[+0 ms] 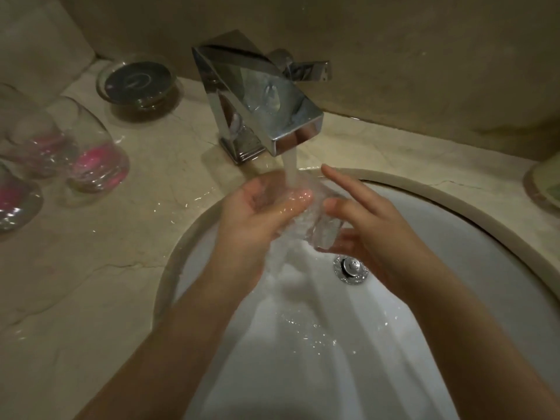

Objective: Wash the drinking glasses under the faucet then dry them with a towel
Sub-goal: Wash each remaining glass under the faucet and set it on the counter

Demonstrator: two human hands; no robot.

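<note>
We hold a clear drinking glass (pixel 321 225) in the middle of the frame, over the white oval basin (pixel 454 268), right under the stream of water (pixel 291 168) from the angular chrome faucet (pixel 260 95). The glass lies tilted, its long axis running from upper left to lower right; which end is the mouth we cannot tell through the splashing water.

Our left hand (pixel 260 213) cups the glass from the left with curled fingers. Our right hand (pixel 372 228) supports it from below and the right, thumb against it, forefinger stretched out straight.

No writing can be read anywhere.

On the beige marble table (pixel 121 253) at the left edge stand three clear rounded glasses with pink showing at their bases (pixel 91 159). In the upper left sits a clear glass dish holding a dark round disc (pixel 138 78). The chrome drain plug (pixel 351 268) sits in the basin just below our right hand.
</note>
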